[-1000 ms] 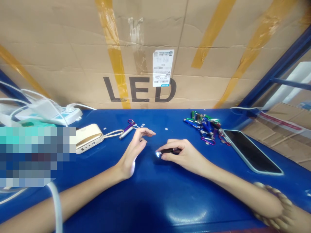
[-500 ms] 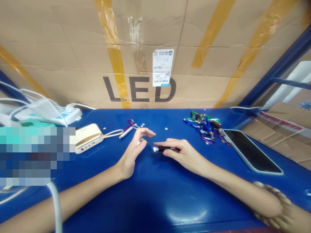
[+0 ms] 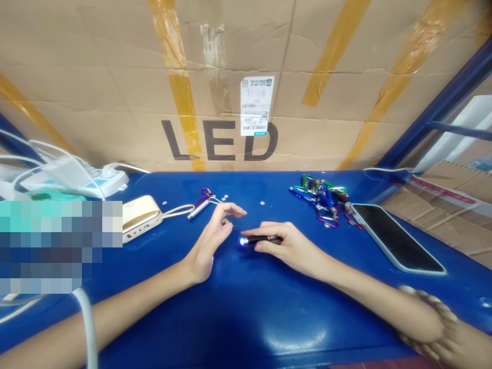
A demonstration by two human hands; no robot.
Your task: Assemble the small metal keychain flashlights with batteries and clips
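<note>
A small black flashlight [image 3: 258, 239] with a silver head lies in my right hand [image 3: 289, 246], which is closed around it. Its lit tip glows bluish white and points left. My left hand [image 3: 210, 243] is held up on edge facing that tip, fingers curved and apart, with nothing in it. Behind my left hand, a silver flashlight [image 3: 198, 210] and a purple one [image 3: 204, 197] with a clip rest on the blue table [image 3: 230, 318]. A pile of blue, green and other small flashlights [image 3: 325, 197] lies beyond my right hand.
A phone [image 3: 397, 238] lies at the right beside the pile. On the left are a cream power bank [image 3: 142, 218] with a looped strap, a white power strip [image 3: 111, 182] and cables. A large cardboard box [image 3: 126, 92] marked LED stands along the back. Small white discs [image 3: 262, 203] are scattered about.
The light at the flashlight's tip has turned from white to bluish violet. My right hand has tilted the tip slightly down and to the left. My left hand stays in place.
</note>
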